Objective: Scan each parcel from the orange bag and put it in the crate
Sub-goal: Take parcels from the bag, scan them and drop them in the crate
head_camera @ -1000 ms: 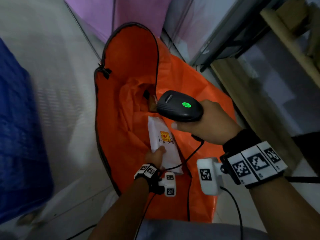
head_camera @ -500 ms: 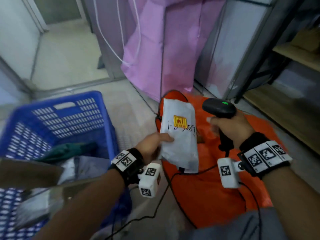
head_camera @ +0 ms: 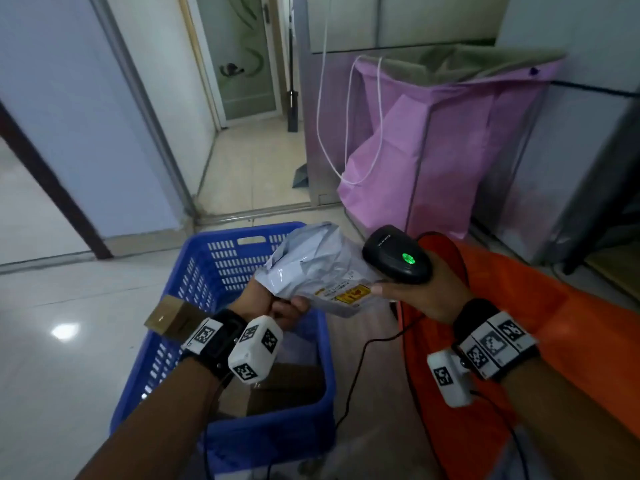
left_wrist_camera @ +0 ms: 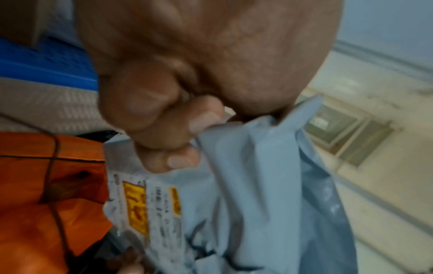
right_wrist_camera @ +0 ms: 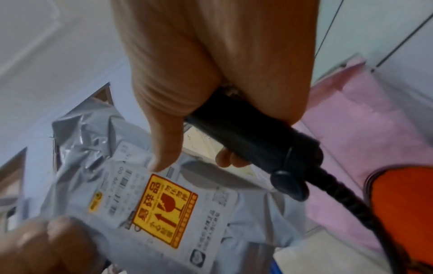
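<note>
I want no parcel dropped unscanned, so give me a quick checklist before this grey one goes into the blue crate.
1. Left hand grips the grey parcel by its edge: ok.
2. Right hand holds the scanner: ok.
3. Scanner light green: ok. Whether this parcel's code registered: cannot tell.
4. Label with the yellow sticker faces the scanner: ok.
5. Parcel over the blue crate: ok, above its right side.
6. Room in the crate: ok, brown boxes low inside.

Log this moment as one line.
left hand: grips parcel over crate | right hand: holds scanner at label, green light on | parcel not yet in crate
</note>
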Tool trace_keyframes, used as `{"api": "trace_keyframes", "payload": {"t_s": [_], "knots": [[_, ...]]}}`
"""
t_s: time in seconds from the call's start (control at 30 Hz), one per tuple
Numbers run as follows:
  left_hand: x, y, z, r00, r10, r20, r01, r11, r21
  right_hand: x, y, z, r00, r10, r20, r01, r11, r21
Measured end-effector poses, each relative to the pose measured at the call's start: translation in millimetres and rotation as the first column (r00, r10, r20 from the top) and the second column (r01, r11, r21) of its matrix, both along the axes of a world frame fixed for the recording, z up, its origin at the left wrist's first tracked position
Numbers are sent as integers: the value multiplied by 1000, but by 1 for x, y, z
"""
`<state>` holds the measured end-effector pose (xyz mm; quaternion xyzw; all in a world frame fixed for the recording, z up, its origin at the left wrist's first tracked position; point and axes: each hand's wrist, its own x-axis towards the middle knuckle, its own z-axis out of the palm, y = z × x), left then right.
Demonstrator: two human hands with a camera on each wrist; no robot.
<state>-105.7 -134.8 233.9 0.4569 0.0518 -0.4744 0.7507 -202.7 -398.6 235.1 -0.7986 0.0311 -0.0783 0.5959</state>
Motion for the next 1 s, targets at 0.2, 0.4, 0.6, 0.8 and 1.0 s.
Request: {"api": "trace_keyframes", "payload": {"t_s": [0.2, 0.4, 0.6, 0.8, 1.0], "knots": [[23, 47, -11, 991, -124, -46, 126, 991, 39, 22, 38, 11, 986, 156, -66, -147, 982, 122], [24, 58, -7, 969, -80, 234, 71, 996, 47, 33, 55, 2, 994, 62, -86, -31, 946, 323], [15, 49, -20, 746, -95, 659, -21, 986, 165, 41, 67, -4, 973, -11, -232, 115, 889, 444], [26, 59, -29, 791, 53, 610, -259, 932, 254, 43, 76, 3, 939, -225, -261, 292, 923, 252], [35, 73, -34, 829, -32, 558, -315, 799, 513, 33, 115, 13, 938, 89, -336, -15, 976, 215]]}}
